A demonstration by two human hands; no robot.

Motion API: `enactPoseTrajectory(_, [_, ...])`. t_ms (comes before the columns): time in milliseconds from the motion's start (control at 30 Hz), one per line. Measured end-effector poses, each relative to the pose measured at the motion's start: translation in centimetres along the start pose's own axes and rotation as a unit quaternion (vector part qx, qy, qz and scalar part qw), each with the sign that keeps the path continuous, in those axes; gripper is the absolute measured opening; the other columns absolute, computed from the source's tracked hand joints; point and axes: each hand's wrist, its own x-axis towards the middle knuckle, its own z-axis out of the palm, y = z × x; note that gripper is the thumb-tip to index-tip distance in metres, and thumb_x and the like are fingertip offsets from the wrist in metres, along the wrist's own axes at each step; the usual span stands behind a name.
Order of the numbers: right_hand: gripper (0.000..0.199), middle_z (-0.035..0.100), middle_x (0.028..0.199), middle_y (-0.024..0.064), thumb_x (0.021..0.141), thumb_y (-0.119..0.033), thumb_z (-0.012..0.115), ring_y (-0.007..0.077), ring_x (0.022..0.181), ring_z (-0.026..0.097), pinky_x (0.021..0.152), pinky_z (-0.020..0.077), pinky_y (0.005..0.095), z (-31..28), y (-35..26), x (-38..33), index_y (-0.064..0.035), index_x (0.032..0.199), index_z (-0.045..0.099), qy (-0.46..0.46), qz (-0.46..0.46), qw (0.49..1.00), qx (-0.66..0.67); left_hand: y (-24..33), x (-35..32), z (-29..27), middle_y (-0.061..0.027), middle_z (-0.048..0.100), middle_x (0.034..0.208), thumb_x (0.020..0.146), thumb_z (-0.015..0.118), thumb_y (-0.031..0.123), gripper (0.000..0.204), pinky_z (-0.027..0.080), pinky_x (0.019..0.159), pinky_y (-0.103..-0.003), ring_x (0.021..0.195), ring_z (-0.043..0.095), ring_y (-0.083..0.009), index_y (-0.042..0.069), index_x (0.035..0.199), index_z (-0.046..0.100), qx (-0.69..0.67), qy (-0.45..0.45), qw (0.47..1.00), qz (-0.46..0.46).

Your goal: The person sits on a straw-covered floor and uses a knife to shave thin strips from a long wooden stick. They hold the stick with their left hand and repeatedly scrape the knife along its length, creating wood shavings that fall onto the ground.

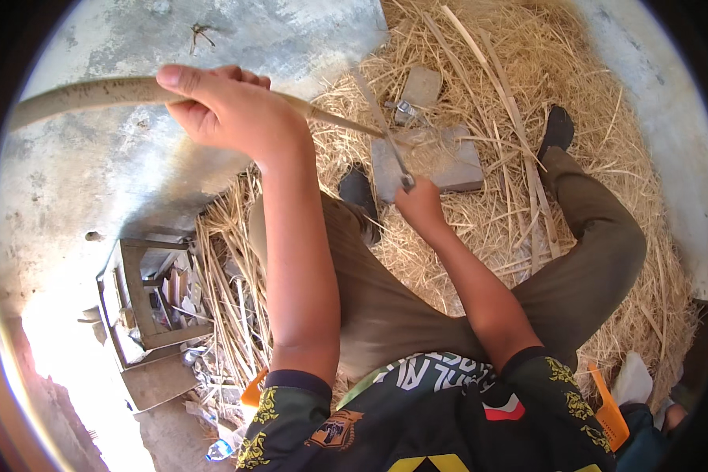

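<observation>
My left hand (232,110) is raised and closed around a long, curved bamboo strip (94,92). From the far left the strip passes through this hand and slopes down toward the stone block (452,179) between my feet. My right hand (421,206) is closed around the handle of a long-bladed knife (396,148), just in front of the block. The blade points away and to the left, crossing the strip near its far end. Whether the blade touches the strip I cannot tell.
Pale shavings (535,55) cover the floor, with loose long strips (511,110) on the right. A smaller block (422,85) lies behind the stone block. On the left are a wall (173,39), a bundle of strips (232,275) and a wooden frame (140,307) holding scraps.
</observation>
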Motion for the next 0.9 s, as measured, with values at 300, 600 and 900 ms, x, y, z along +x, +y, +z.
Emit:
enactPoseTrajectory(300, [0.029,0.071,0.093,0.0279,0.083,-0.022,0.068,0.0427,0.089,0.070,0.079,0.0552,0.0478,0.4,5.0,1.4,0.0052,0.093,0.072,0.003,0.058,0.993,-0.098,-0.6,0.7,-0.4,0.0024,0.033,0.060,0.103,0.046,0.058,0.050,0.028,0.045,-0.025,0.050,0.029,-0.0078,0.013,0.087,0.032,0.001,0.008,1.000,0.004])
enactPoseTrajectory(600, [0.028,0.072,0.089,0.0255,0.084,-0.023,0.067,0.0415,0.086,0.071,0.076,0.0547,0.0484,1.8,9.2,1.1,0.0042,0.090,0.071,0.014,0.116,0.991,-0.062,-1.1,1.7,-1.5,0.0031,0.032,0.061,0.100,0.048,0.064,0.055,0.027,0.046,-0.026,0.051,0.029,-0.0080,0.013,0.086,0.033,0.006,0.042,0.999,-0.024])
enactPoseTrajectory(900, [0.022,0.070,0.076,0.0162,0.085,-0.018,0.064,0.0287,0.060,0.069,0.056,0.0534,0.0421,1.7,11.6,1.3,0.0034,0.086,0.067,0.012,0.173,0.984,0.050,-0.1,3.6,-1.8,0.0038,0.023,0.055,0.100,0.050,0.059,0.058,0.021,0.049,-0.028,0.050,0.022,-0.0096,0.018,0.065,0.028,-0.148,-0.102,0.974,-0.136])
